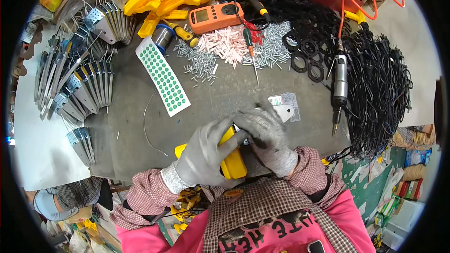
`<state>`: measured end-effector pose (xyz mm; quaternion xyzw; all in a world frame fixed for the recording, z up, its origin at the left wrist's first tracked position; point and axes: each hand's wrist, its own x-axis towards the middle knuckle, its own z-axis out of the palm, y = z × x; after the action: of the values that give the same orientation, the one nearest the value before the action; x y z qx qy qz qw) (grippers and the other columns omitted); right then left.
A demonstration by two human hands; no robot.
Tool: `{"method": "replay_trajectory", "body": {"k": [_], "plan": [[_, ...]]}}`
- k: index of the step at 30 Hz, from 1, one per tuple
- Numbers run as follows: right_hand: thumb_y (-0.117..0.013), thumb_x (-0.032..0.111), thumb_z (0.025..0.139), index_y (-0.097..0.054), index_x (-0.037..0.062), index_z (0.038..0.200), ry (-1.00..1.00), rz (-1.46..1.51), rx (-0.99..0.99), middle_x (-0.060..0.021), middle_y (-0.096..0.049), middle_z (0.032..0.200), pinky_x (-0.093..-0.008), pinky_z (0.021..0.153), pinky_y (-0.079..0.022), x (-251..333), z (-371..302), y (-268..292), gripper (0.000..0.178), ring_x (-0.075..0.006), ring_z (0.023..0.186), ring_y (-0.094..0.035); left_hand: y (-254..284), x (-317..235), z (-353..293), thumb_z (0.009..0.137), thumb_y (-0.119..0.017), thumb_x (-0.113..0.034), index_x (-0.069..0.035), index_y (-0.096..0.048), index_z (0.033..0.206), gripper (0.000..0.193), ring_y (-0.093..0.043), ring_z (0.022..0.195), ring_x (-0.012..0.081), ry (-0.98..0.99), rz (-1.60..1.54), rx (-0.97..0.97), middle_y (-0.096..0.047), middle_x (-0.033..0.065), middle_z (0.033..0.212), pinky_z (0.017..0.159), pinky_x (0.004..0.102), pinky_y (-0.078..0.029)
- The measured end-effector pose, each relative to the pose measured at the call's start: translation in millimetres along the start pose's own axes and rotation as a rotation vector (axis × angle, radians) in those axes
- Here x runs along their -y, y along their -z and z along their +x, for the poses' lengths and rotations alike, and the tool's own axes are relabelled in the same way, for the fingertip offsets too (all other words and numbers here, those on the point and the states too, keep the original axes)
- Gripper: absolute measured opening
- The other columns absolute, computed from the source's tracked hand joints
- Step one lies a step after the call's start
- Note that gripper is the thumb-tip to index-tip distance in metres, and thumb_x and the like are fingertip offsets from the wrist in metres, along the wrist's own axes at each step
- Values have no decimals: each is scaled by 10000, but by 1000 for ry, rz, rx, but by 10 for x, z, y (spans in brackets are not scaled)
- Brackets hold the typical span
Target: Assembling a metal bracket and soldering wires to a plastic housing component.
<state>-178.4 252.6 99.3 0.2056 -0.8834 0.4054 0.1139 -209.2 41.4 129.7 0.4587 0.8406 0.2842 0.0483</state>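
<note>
My left hand (pixel 201 150), in a grey glove, is closed round a yellow plastic housing (pixel 235 163) near the table's front edge. Its thumb and fingers press on the housing's sides. Against the housing's right side is my right hand (pixel 268 133), also gloved, with its fingers curled inward. A bit of something dark shows under that hand; what it pinches is hidden. Just beyond the right fingertips lies a metal plate (pixel 284 111) with a rounded end and a hole, partly covered by the hand.
Around me lie a green-dot sticker sheet (pixel 164 77), an orange meter (pixel 215 18), a solder spool (pixel 162 36), a screwdriver (pixel 251 51), screws (pixel 272 47) and pink sleeves (pixel 222 44). An electric screwdriver (pixel 340 79) hangs beside black cords (pixel 377 93). Metal plates (pixel 96 84) stand left.
</note>
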Motion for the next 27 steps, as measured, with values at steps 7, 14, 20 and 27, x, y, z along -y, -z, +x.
{"method": "replay_trajectory", "body": {"k": [7, 14, 20, 27], "plan": [[-658, -65, 758, -577, 73, 1321, 42, 44, 201, -149, -589, 1303, -464, 1104, -409, -162, 29, 288, 586, -337, 1260, -544, -61, -36, 27, 483, -885, -411, -104, -619, 1256, 874, -517, 1167, 408, -28, 99, -56, -434, 256, 1407, 943, 484, -456], [-531, 75, 860, -585, 41, 1158, 222, -771, 407, -135, -594, 1047, -407, 915, -486, -1056, 716, 1037, 305, -315, 1022, -603, -45, -86, 14, 480, -885, -425, -145, -567, 1237, 867, -487, 1195, 432, -2, 108, -1, -433, 247, 1417, 974, 505, -422], [-578, 97, 895, -609, 11, 1084, 134, -567, 264, -200, -621, 1017, -437, 862, -509, -854, 815, 1023, 210, -358, 985, -628, -41, -45, -5, 477, -880, -414, -97, -522, 1310, 960, -502, 1179, 412, 12, 99, -29, -455, 229, 1404, 973, 490, -428], [-631, 114, 936, -635, 29, 1036, -305, 211, 150, -130, -620, 990, -402, 823, -505, -213, 78, 629, 131, -326, 895, -611, -37, -81, -1, 476, -881, -410, -25, -461, 1387, 1074, -508, 1178, 391, 28, 108, -24, -457, 203, 1416, 977, 465, -440]]}}
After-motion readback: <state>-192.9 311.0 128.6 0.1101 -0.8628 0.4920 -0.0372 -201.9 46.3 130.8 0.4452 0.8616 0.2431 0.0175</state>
